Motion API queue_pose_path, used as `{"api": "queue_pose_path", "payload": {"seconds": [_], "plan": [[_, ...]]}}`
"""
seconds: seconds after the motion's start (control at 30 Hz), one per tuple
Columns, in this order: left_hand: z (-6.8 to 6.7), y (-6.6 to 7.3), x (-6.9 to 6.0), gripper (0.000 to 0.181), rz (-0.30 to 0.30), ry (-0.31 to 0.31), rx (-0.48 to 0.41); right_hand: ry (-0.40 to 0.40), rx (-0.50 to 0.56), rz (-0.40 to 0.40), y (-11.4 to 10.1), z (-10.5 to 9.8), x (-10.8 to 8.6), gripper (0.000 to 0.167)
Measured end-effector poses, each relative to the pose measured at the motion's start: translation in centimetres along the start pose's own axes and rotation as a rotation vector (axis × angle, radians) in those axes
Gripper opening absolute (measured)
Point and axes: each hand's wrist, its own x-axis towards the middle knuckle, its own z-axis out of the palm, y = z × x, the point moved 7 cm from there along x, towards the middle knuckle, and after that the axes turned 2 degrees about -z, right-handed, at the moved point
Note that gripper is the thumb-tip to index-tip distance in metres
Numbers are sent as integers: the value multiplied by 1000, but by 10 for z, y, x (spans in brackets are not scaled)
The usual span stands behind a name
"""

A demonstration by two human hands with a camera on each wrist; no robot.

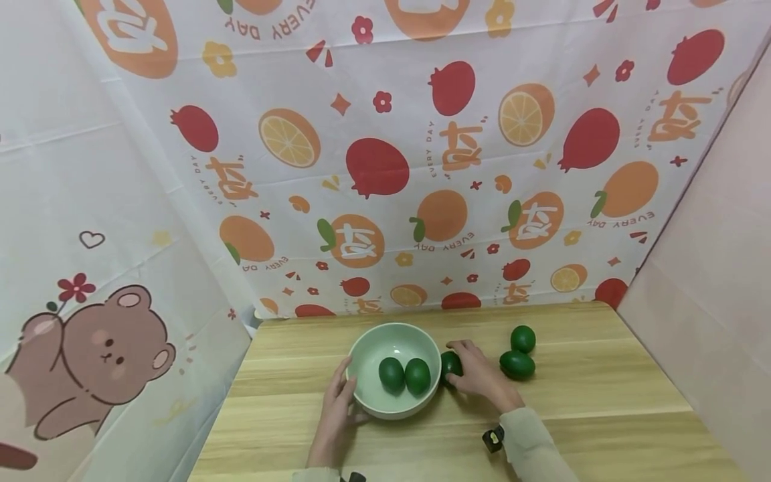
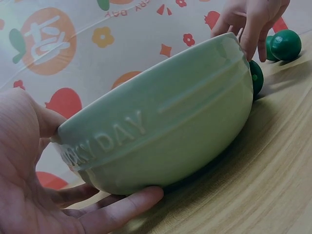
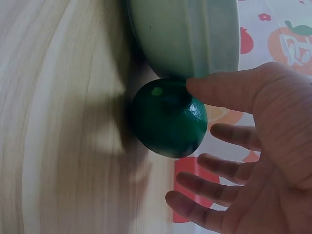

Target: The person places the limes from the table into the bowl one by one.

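Observation:
A pale green bowl [image 1: 369, 351] with raised lettering on its outside stands on the table, with two glossy dark green oval fruits [image 1: 391, 375] in it. My left hand [image 1: 336, 410] holds the bowl at its left side, thumb at the rim and fingers against the underside. Just right of the bowl, another green fruit [image 3: 168, 122] rests on the wood, close against the bowl's wall. My right hand [image 1: 482, 376] is at this fruit. In the right wrist view its thumb touches the fruit's top while the other fingers stand spread, apart from it.
Farther right, two more dark green fruits lie close together, one rounder [image 1: 523, 339] and one pointed oval [image 1: 517, 365]. The light wooden table [image 1: 271, 402] meets a fruit-printed cloth [image 1: 385, 221] at the back. A bear-printed cloth [image 1: 114, 348] hangs at the left.

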Motion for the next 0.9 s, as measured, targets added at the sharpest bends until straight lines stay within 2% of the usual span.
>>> {"api": "queue_pose_path", "payload": {"seconds": [0.47, 0.9], "plan": [[1, 0, 1, 57, -10, 6, -3, -30, 1, 6, -1, 11, 4, 65], [2, 6, 0, 55, 0, 2, 22, -9, 12, -9, -3, 18, 5, 58]]}}
